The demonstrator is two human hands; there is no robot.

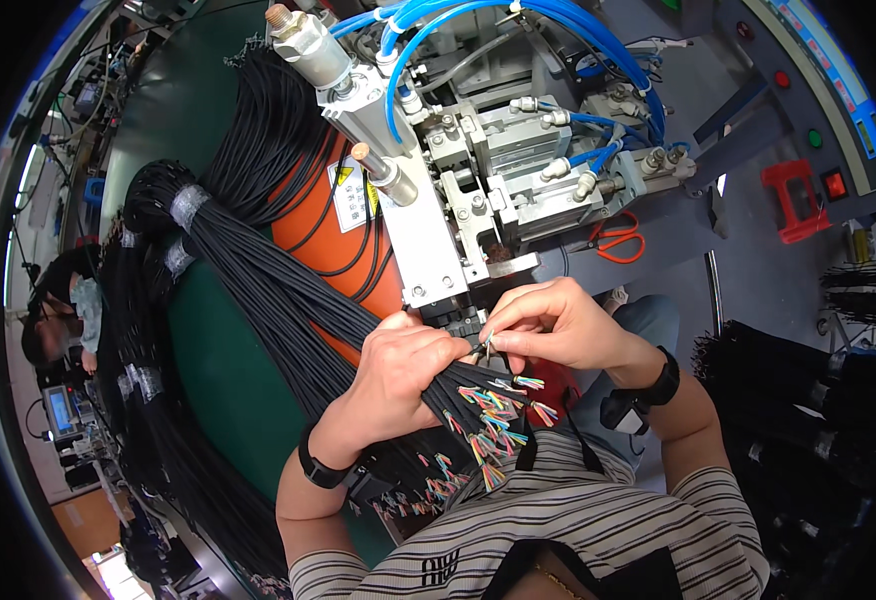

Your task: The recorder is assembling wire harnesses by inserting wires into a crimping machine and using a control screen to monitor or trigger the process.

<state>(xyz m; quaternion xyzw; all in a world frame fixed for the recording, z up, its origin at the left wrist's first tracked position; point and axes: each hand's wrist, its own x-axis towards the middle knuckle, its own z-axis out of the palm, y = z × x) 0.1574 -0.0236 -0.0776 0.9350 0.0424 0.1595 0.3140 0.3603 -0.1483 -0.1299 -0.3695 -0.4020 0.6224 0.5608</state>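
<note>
My left hand (393, 375) is closed around a thick bundle of black cables (288, 300) that runs up and to the left across the green bench. The cable ends (493, 415) fan out below my hands, each showing several thin coloured wires. My right hand (558, 325) pinches the stripped tip of one cable (485, 345) between thumb and fingers, right beside my left thumb. Both hands sit just below the metal jaw (468, 320) of a pneumatic machine (478, 170). A dark band is on each wrist.
More taped bundles of black cable (173, 210) lie at the left over an orange cylinder (343, 235). Blue air hoses (518, 20) loop over the machine. Orange-handled scissors (618, 240) lie to its right. A red stand (793, 200) and a control panel (828, 120) are at far right. Another person (53, 310) sits at far left.
</note>
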